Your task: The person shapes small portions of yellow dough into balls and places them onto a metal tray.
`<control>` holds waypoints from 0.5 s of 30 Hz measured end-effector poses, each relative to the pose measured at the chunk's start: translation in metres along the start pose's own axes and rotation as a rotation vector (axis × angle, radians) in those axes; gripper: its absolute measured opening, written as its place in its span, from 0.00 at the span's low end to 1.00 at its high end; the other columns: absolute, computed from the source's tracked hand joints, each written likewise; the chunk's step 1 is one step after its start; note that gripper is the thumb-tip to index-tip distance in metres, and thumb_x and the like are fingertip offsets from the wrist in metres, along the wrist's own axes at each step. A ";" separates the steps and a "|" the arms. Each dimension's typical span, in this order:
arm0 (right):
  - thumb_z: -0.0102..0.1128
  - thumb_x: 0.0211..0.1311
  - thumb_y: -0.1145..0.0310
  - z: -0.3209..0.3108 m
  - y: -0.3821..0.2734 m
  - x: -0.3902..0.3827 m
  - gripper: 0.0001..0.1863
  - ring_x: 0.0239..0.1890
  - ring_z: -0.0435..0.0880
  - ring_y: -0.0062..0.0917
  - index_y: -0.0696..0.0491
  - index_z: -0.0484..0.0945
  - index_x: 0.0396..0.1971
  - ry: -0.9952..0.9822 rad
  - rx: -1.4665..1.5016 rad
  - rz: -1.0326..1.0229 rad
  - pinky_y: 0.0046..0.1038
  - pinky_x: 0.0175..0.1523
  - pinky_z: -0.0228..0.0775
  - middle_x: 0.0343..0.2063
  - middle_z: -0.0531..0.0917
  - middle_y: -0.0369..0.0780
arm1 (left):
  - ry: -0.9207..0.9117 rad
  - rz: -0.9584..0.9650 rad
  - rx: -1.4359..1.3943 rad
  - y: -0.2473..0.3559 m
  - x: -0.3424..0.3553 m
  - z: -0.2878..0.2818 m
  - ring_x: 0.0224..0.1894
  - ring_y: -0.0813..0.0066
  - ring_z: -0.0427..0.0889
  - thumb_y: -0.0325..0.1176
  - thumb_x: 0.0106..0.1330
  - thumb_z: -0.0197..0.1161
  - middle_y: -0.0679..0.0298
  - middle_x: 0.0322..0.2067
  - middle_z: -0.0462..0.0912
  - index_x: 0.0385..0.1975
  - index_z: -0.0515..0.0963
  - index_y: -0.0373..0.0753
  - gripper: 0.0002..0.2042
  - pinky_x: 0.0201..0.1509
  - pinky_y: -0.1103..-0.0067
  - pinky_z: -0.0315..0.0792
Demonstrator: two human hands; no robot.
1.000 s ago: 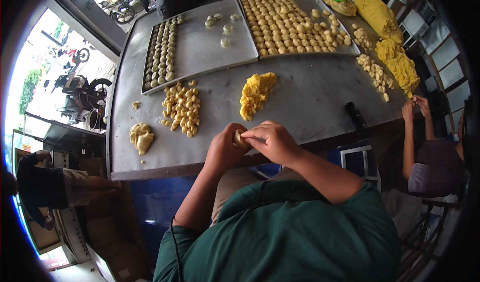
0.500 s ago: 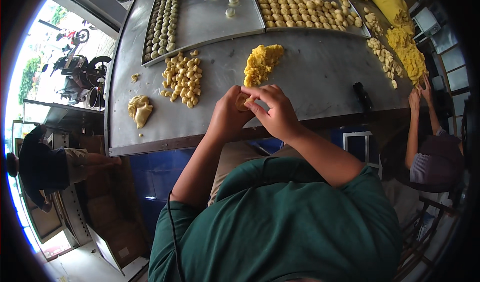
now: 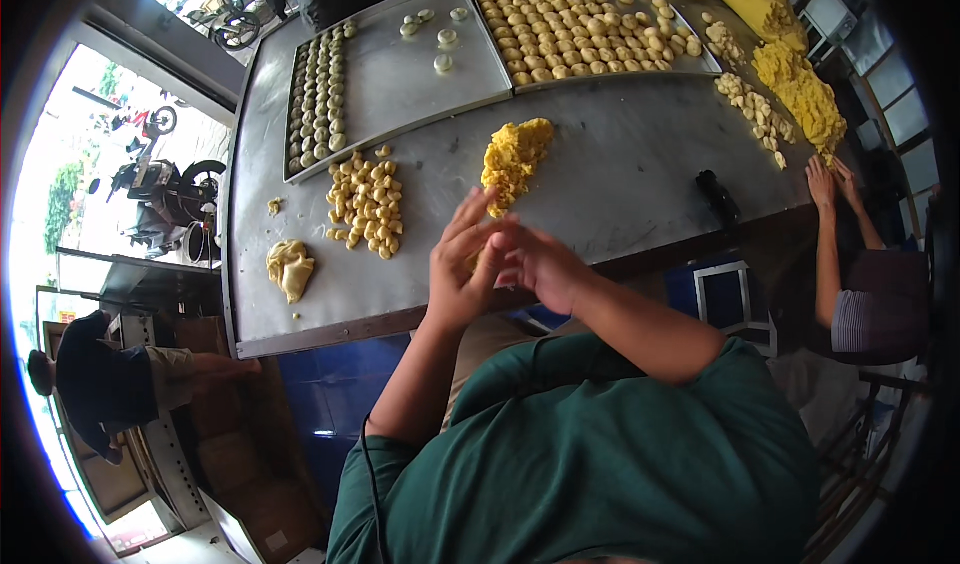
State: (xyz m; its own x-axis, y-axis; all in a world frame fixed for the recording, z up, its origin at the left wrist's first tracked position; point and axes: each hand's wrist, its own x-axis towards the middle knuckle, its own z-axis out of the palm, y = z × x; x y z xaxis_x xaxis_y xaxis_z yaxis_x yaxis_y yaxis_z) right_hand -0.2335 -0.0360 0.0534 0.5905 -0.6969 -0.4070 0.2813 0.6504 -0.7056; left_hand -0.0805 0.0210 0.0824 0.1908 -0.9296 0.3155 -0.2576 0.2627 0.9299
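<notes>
My left hand (image 3: 463,269) and my right hand (image 3: 545,267) meet over the near edge of the metal table. The left fingers are stretched out and the right fingers curl across that palm, slightly blurred. A piece of dough lies between the two palms, mostly hidden by them. Just beyond my fingertips rests a mound of crumbly yellow filling (image 3: 516,159). To the left on the table are a pile of small pale dough pieces (image 3: 366,204) and a smooth lump of dough (image 3: 290,269).
Behind stand a tray (image 3: 400,76) with rows of greenish balls and another tray (image 3: 590,74) of yellowish balls. A black object (image 3: 716,196) lies to the right. At the far right a co-worker's hands (image 3: 828,179) touch a large yellow mass (image 3: 800,94). Another person (image 3: 105,374) stands at left.
Earlier, both hands pinched a flattened round of dough with its face showing. Now the palms are pressed together around it, and the left fingers have straightened. The view has shifted slightly.
</notes>
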 end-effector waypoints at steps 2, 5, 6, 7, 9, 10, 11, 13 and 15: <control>0.61 0.74 0.45 0.007 0.002 -0.009 0.23 0.47 0.84 0.20 0.48 0.78 0.55 -0.177 0.126 0.166 0.30 0.54 0.79 0.46 0.83 0.33 | 0.035 0.133 0.285 0.004 0.006 0.005 0.76 0.53 0.66 0.34 0.68 0.69 0.46 0.73 0.68 0.66 0.74 0.34 0.27 0.76 0.61 0.60; 0.62 0.75 0.51 0.013 -0.004 -0.005 0.21 0.49 0.86 0.21 0.52 0.80 0.55 -0.207 0.064 0.054 0.32 0.55 0.80 0.47 0.85 0.35 | 0.063 -0.026 -0.124 -0.012 -0.003 0.004 0.80 0.57 0.57 0.39 0.78 0.57 0.48 0.78 0.59 0.80 0.50 0.38 0.35 0.80 0.63 0.52; 0.63 0.75 0.54 0.012 -0.007 -0.002 0.20 0.48 0.86 0.22 0.54 0.81 0.54 -0.258 0.020 0.000 0.33 0.55 0.80 0.46 0.85 0.36 | 0.049 -0.017 -0.176 -0.014 -0.003 0.002 0.80 0.57 0.57 0.40 0.82 0.51 0.47 0.77 0.59 0.81 0.49 0.38 0.33 0.80 0.63 0.52; 0.63 0.76 0.60 0.016 -0.012 -0.007 0.18 0.48 0.86 0.22 0.57 0.81 0.54 -0.269 0.055 -0.011 0.31 0.56 0.81 0.45 0.86 0.39 | 0.060 -0.033 -0.168 -0.014 -0.002 0.001 0.80 0.57 0.57 0.40 0.82 0.51 0.47 0.77 0.59 0.81 0.49 0.38 0.33 0.80 0.63 0.52; 0.64 0.75 0.60 0.013 -0.003 -0.001 0.18 0.46 0.87 0.22 0.59 0.81 0.54 -0.214 0.008 -0.137 0.29 0.55 0.81 0.45 0.86 0.41 | -0.033 -0.022 -0.059 -0.017 0.002 0.002 0.79 0.55 0.57 0.41 0.85 0.41 0.43 0.75 0.63 0.81 0.42 0.38 0.31 0.79 0.63 0.53; 0.65 0.74 0.61 0.011 -0.002 0.003 0.19 0.45 0.87 0.23 0.60 0.80 0.54 -0.157 -0.054 -0.283 0.28 0.55 0.82 0.45 0.86 0.42 | -0.026 -0.031 -0.062 -0.016 0.004 0.006 0.79 0.55 0.57 0.41 0.85 0.41 0.43 0.75 0.63 0.81 0.42 0.38 0.31 0.79 0.63 0.53; 0.67 0.73 0.64 0.009 -0.001 0.005 0.18 0.43 0.87 0.23 0.63 0.80 0.53 -0.099 -0.176 -0.370 0.26 0.54 0.83 0.43 0.87 0.43 | 0.013 -0.124 -0.213 -0.015 0.005 0.010 0.78 0.55 0.61 0.43 0.85 0.41 0.43 0.73 0.66 0.82 0.40 0.41 0.32 0.79 0.63 0.53; 0.68 0.72 0.65 0.009 0.003 0.003 0.18 0.42 0.88 0.22 0.63 0.80 0.52 -0.092 -0.212 -0.386 0.26 0.53 0.83 0.42 0.87 0.42 | 0.079 -0.175 -0.218 -0.009 0.005 0.018 0.78 0.52 0.61 0.45 0.85 0.39 0.43 0.71 0.70 0.82 0.34 0.44 0.33 0.79 0.63 0.54; 0.68 0.72 0.65 0.011 0.005 -0.001 0.18 0.41 0.88 0.22 0.63 0.80 0.52 -0.078 -0.236 -0.405 0.26 0.52 0.83 0.42 0.87 0.42 | 0.074 -0.082 -0.178 -0.015 0.001 0.019 0.78 0.51 0.59 0.46 0.85 0.38 0.43 0.71 0.69 0.82 0.33 0.44 0.34 0.79 0.63 0.54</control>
State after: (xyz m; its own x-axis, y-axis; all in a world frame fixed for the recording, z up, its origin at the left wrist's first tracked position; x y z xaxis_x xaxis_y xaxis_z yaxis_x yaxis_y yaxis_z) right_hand -0.2243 -0.0285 0.0565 0.5266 -0.8494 -0.0335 0.3265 0.2385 -0.9146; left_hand -0.0949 0.0112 0.0654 0.2753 -0.9299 0.2439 -0.0684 0.2341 0.9698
